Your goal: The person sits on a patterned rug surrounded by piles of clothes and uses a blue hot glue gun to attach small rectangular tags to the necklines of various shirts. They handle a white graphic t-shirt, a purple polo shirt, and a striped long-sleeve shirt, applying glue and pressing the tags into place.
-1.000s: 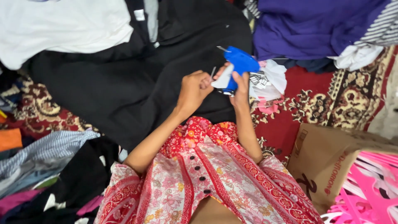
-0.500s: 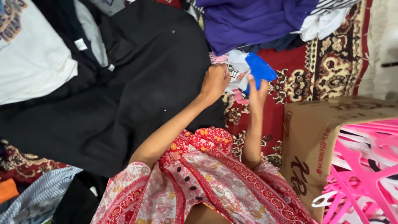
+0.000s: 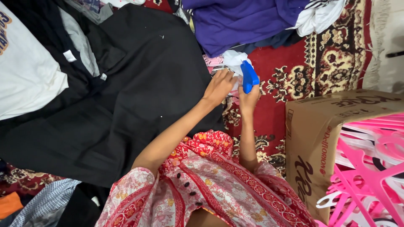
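Observation:
My right hand (image 3: 249, 97) grips a blue plastic tagging gun (image 3: 249, 76), held upright above the red patterned carpet (image 3: 290, 75). My left hand (image 3: 219, 87) is closed beside it, pinching the edge of a large black garment (image 3: 126, 92) and touching a bit of white cloth or paper (image 3: 232, 59) at the gun's tip. Both hands meet at the black garment's right edge. What lies between the fingers of my left hand is partly hidden.
A purple garment (image 3: 240, 21) lies beyond the hands. A white shirt (image 3: 25, 80) is at the far left. A cardboard box (image 3: 324, 134) holding several pink plastic hangers (image 3: 370, 168) stands at the right. More clothes (image 3: 38, 201) are piled at the lower left.
The view has swung left and down, so the box and hangers have come further in at the right. The hands have stayed together on the garment edge, and the blue gun now points more upright.

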